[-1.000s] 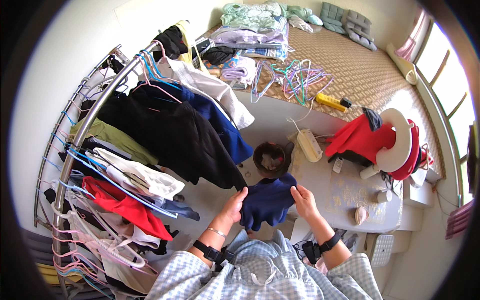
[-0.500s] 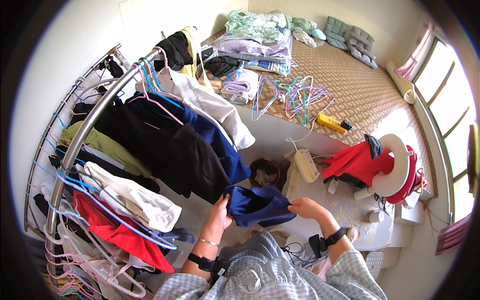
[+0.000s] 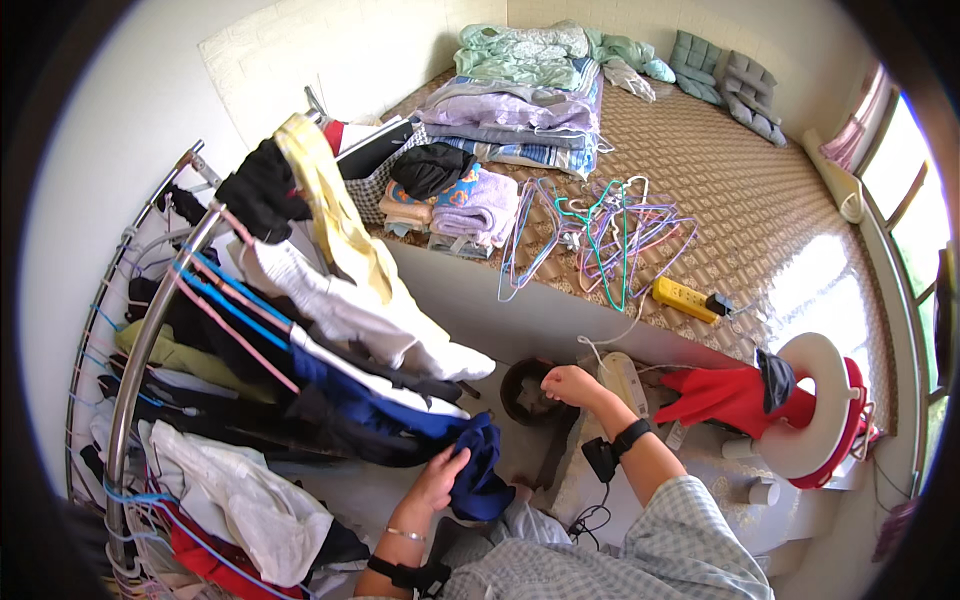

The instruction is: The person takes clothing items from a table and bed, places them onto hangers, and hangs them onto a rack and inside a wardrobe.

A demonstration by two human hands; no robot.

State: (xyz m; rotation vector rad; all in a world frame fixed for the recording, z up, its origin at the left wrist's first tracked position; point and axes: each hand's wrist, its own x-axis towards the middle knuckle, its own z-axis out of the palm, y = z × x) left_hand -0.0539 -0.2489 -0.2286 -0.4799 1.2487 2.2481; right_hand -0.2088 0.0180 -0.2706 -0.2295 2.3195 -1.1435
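Observation:
My left hand (image 3: 437,480) is closed on a dark navy cloth garment (image 3: 482,474), which hangs bunched up in front of me. Beside it are the dark clothes hanging on the rack. My right hand (image 3: 574,387) is raised away from the garment, over the right rim of a dark round bin (image 3: 524,392) on the floor. Its fingers are pinched together; whatever is between them, if anything, is too small to make out. Inside the bin some pale scraps show.
A curved metal clothes rack (image 3: 150,350) with many garments fills the left. On the raised patterned platform lie loose hangers (image 3: 610,240), folded towels (image 3: 478,205) and a yellow power strip (image 3: 688,298). A low table at right holds a red item with a white ring (image 3: 800,440).
My right hand has let go of the navy garment and moved up and away toward the bin. The garment now hangs from my left hand alone. The view has shifted.

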